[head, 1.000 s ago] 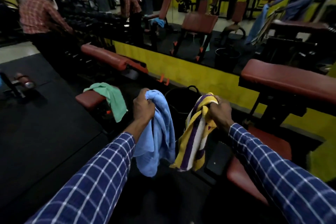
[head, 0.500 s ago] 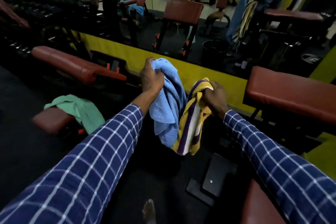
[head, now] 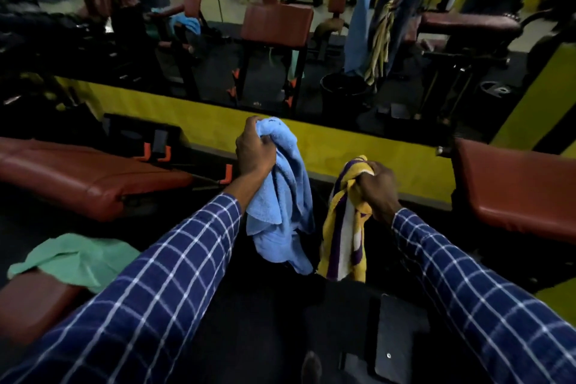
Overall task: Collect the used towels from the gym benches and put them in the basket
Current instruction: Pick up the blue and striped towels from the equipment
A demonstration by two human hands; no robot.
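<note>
- Left hand (head: 254,150) grip is clamping on blue towel (head: 283,196), w/ cloth hanging below fist.
- Right hand (head: 378,190) grip is squeezing striped towel (head: 343,234), also dangling.
- Green towel (head: 74,257) is lying on tabletop (head: 34,302), lower left.

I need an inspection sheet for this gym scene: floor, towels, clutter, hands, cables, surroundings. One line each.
Surface: dark floor, mostly bare.
Job's things: blue towel and yellow-purple striped towel held up; green towel lies on a red bench seat. Basket not clearly seen.
Clutter: nothing seen.
Grippers: left hand grips the blue towel; right hand grips the striped one.
Cables: nothing seen.
Surroundings: red benches, wall mirror above a yellow base.
</note>
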